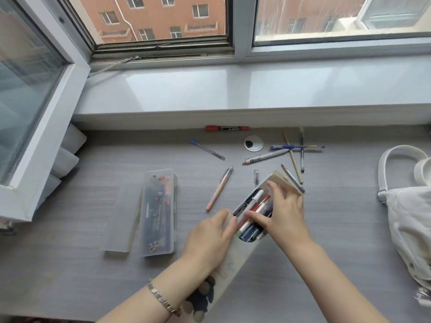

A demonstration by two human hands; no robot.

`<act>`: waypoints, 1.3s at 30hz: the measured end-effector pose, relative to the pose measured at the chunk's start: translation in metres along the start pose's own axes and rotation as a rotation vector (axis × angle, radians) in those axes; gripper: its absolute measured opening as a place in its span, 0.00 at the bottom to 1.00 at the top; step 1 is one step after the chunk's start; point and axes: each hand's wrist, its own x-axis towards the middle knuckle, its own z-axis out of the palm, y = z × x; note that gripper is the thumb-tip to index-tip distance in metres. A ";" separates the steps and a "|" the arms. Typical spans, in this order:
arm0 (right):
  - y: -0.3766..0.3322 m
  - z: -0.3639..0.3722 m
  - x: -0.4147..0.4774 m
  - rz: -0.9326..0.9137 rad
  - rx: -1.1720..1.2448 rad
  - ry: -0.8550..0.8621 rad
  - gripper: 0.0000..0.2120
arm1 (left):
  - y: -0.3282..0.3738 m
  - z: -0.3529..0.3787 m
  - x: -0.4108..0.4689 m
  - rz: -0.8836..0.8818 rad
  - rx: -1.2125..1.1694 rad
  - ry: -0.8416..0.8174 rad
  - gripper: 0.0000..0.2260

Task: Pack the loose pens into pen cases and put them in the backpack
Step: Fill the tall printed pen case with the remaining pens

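Table (93,264) was grey, faint grain; backpack (410,217) white; marker (227,128) red with black label; pen (219,188) pale pink; clear case (158,213) had coloured stickers; cream case (240,255) had dark print.

I saw a matt grey surface (93,276) with a fine wood-grain look, and beyond it a glossy, smooth white sill (233,89). The left case (158,213) was clear hard plastic, its lid (121,217) frosted. The pen pouch (235,259) looked matt cream. The right-hand backpack (410,217) was soft white cloth. The bracelet (163,297) was shiny metal.
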 end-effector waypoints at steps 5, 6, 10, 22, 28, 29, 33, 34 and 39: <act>0.003 -0.004 -0.001 -0.069 0.106 0.001 0.42 | -0.003 -0.001 -0.003 0.012 -0.040 0.000 0.12; 0.002 -0.005 -0.004 -0.094 0.121 -0.030 0.42 | -0.002 -0.002 -0.003 0.014 -0.042 0.004 0.12; -0.003 -0.011 -0.007 -0.114 0.221 -0.043 0.33 | -0.002 -0.007 -0.002 0.004 -0.023 0.023 0.13; -0.006 -0.009 0.015 0.084 0.396 -0.089 0.21 | 0.002 -0.004 -0.007 0.032 0.103 0.013 0.14; -0.005 -0.011 0.016 -0.061 0.383 -0.134 0.20 | 0.000 -0.006 -0.008 0.012 0.055 0.025 0.15; -0.003 -0.013 0.018 -0.074 0.377 -0.152 0.20 | -0.001 -0.006 -0.008 0.009 0.050 0.027 0.15; 0.006 -0.026 0.017 -0.029 0.368 -0.062 0.21 | -0.006 -0.005 -0.010 -0.011 0.011 0.049 0.14; 0.008 -0.028 0.015 -0.045 0.292 -0.010 0.22 | -0.007 -0.005 -0.010 -0.015 -0.003 0.058 0.13; 0.017 -0.017 -0.002 -0.226 -0.144 -0.048 0.23 | -0.006 -0.002 -0.006 -0.013 -0.038 0.076 0.11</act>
